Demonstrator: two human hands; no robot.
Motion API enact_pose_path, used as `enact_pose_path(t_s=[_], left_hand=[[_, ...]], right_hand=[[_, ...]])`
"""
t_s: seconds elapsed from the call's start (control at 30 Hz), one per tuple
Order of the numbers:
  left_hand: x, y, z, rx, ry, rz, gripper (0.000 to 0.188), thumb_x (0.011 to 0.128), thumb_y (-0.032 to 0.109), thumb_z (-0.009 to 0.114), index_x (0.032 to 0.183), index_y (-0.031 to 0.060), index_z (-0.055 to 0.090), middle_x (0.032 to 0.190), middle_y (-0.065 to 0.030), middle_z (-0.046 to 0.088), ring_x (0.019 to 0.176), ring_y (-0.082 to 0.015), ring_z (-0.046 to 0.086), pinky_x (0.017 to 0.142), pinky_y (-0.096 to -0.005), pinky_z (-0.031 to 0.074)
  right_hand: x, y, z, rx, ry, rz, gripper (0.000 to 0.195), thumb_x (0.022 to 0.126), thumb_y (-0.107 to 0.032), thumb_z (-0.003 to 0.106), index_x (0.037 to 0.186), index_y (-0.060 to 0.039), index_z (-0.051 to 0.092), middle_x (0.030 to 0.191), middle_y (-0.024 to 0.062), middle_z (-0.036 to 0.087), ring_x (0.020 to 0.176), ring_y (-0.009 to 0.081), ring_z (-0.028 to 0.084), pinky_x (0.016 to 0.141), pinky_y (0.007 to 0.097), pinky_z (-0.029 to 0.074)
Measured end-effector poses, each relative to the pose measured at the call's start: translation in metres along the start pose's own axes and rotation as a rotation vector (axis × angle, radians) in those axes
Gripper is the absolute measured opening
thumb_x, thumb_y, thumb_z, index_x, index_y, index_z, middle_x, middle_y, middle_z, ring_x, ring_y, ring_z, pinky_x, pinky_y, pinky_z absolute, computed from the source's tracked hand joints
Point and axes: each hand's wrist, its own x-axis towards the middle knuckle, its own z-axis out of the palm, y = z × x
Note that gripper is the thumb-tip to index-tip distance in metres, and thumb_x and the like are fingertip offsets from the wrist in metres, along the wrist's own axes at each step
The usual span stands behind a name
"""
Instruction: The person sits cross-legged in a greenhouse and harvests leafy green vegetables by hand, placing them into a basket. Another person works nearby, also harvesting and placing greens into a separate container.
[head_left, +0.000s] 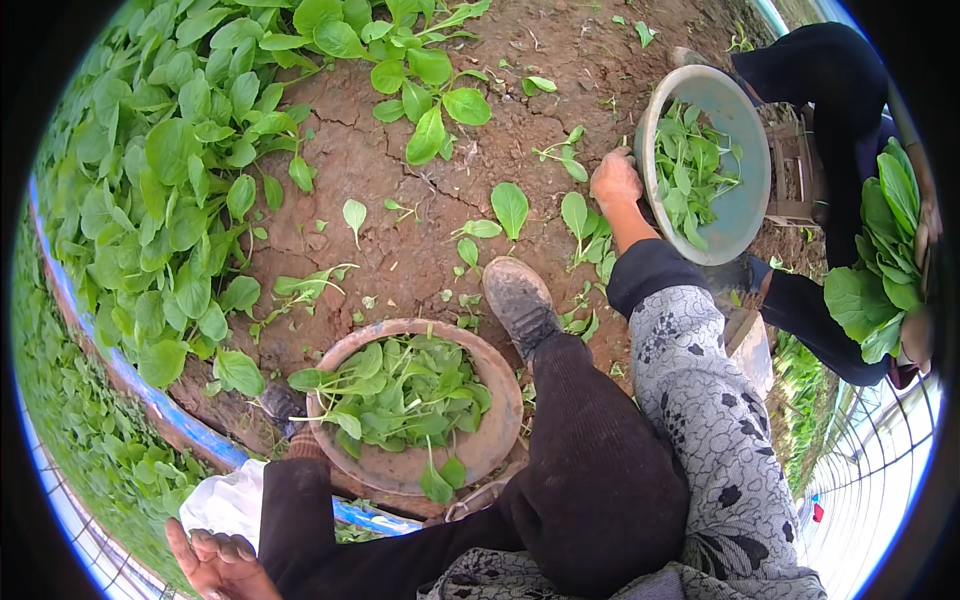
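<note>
My right hand (618, 180), at the end of a grey patterned sleeve, is against or right beside the outer side of a blue-green basin (752, 172). Its fingers are curled and partly hidden, so whether they grip the basin cannot be told. Loose leafy greens (690, 161) lie inside that basin. At the lower left, my left hand (217, 561) is held out with nothing in it, its palm showing. Between my legs stands a pinkish-brown basin (504, 386) holding a heap of picked greens (420, 390). A few stems hang over its rim.
Dense leafy plants (172, 187) grow at the left, bordered by a blue strip (172, 427). Loose leaves (510, 210) are scattered over cracked soil (352, 150). Another person (817, 75) sits at the right, holding a bunch of greens (877, 247). My shoe (519, 296) rests mid-view.
</note>
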Motion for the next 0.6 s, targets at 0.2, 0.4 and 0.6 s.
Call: enact_pose_path(t_s=[0.2,0.4,0.6], left_hand=[[-0.006,-0.004,-0.007,-0.054,0.011,-0.027,0.061,0.095,0.016,0.058,0.146,-0.0027,0.03,0.124,-0.0179,0.056,0.108,-0.0279,0.054,0.096,-0.0413,0.041],[-0.011,-0.004,-0.015,-0.087,0.021,-0.027,0.067,0.092,0.016,0.062,0.147,-0.0034,0.028,0.121,-0.0174,0.057,0.106,-0.0272,0.054,0.097,-0.042,0.039],[-0.028,0.001,-0.014,-0.104,0.027,0.013,0.077,0.084,0.016,0.072,0.145,-0.0036,0.03,0.117,-0.0149,0.055,0.105,-0.0248,0.052,0.095,-0.0411,0.037]], right_hand=[[0.009,0.02,0.012,0.186,0.156,0.068,0.033,0.084,-0.02,0.058,0.107,0.003,0.064,0.103,0.0259,0.067,0.096,0.0409,0.065,0.081,0.0499,0.053],[0.014,0.056,0.01,0.301,0.144,-0.132,0.022,0.083,-0.015,0.056,0.092,0.0014,0.068,0.091,0.0275,0.065,0.09,0.0437,0.064,0.079,0.0496,0.05],[-0.081,0.073,0.002,0.133,-0.098,-0.184,0.046,0.088,-0.034,0.058,0.123,-0.0057,0.057,0.108,0.027,0.064,0.104,0.043,0.06,0.09,0.0496,0.047]])
